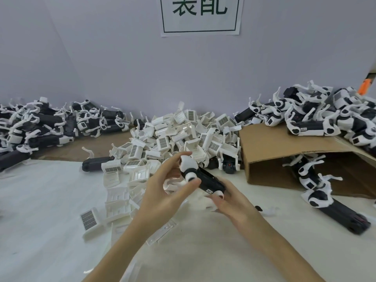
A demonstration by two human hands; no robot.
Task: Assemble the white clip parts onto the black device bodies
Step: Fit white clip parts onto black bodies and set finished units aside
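The long black plastic device body (210, 183), held above the white table (40, 210) in the curled right hand (230, 202), should be kept steady while the white rounded clip part (188, 165), pinched by the left hand (162, 190), is pressed squarely onto its end.

wall sign (201, 14): white sheet, green border, green characters, top cut off | wall (122, 68): plain pale grey-lilac | cardboard box (284, 145): brown, on its side, open toward viewer | table cover (40, 200): white | orange object (365, 86): far right edge, unclear
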